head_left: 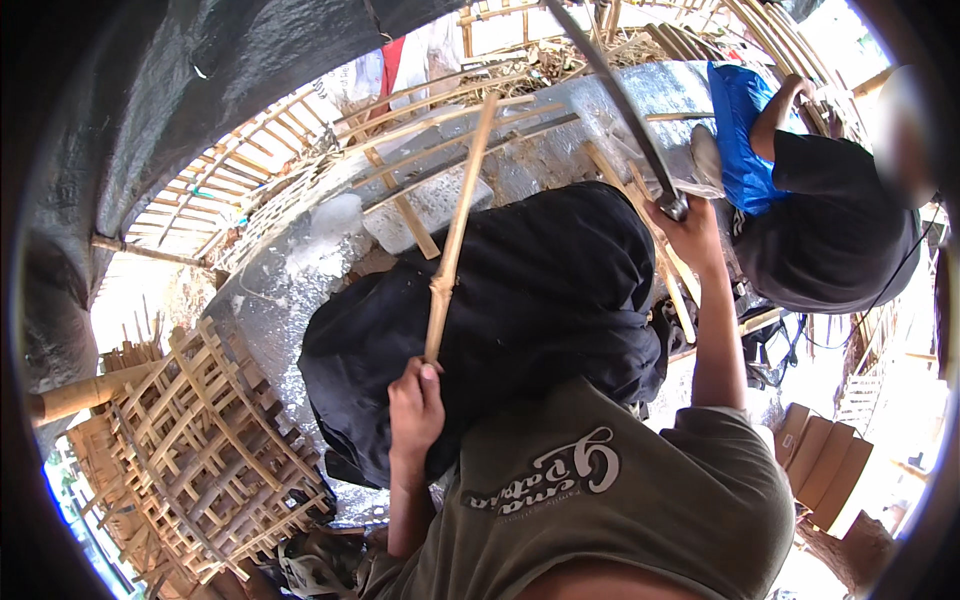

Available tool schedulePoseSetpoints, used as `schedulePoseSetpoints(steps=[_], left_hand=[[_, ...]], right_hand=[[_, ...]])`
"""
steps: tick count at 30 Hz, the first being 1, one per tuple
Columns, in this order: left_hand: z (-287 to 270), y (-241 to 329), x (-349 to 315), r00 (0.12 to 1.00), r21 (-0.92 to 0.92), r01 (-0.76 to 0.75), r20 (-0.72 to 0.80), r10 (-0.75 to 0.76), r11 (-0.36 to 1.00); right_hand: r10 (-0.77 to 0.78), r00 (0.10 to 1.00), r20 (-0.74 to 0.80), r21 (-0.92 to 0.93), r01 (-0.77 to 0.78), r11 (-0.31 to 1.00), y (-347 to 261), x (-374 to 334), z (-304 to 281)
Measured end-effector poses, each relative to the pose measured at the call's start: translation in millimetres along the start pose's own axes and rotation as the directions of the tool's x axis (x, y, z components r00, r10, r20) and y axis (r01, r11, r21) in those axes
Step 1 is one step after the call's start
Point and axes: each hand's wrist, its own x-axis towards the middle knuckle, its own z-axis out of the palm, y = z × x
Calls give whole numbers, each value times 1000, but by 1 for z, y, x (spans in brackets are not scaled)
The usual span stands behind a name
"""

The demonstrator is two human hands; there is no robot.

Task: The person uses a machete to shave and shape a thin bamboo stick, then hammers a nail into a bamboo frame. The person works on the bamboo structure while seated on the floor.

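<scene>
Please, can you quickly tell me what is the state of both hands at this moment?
Left hand: closed, holding the bamboo stick near its lower end.
Right hand: closed, holding the machete at its handle end.

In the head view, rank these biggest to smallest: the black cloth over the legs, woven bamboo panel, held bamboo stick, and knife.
1. Black cloth
2. Woven bamboo panel
Unranked, both smaller: held bamboo stick and knife, which look alike.

Gripping with the left hand (414, 406), thumb (429, 371) uppermost, ahead of a bare left forearm (407, 500). Clenching with the right hand (690, 232), beyond and well right of that grip, ahead of a bare right forearm (716, 330).
</scene>
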Motion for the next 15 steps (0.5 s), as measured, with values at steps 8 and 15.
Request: schedulePoseSetpoints(steps=[8,15], left_hand=[[-21,-5,34,985,172,-37,-158,65,984],[-15,9,46,972,223,-85,-194,129,971]], right_hand=[[466,850,-245,-359,-526,771,140,-107,-14],[452,850,-269,-410,-526,745,184,-163,-11]])
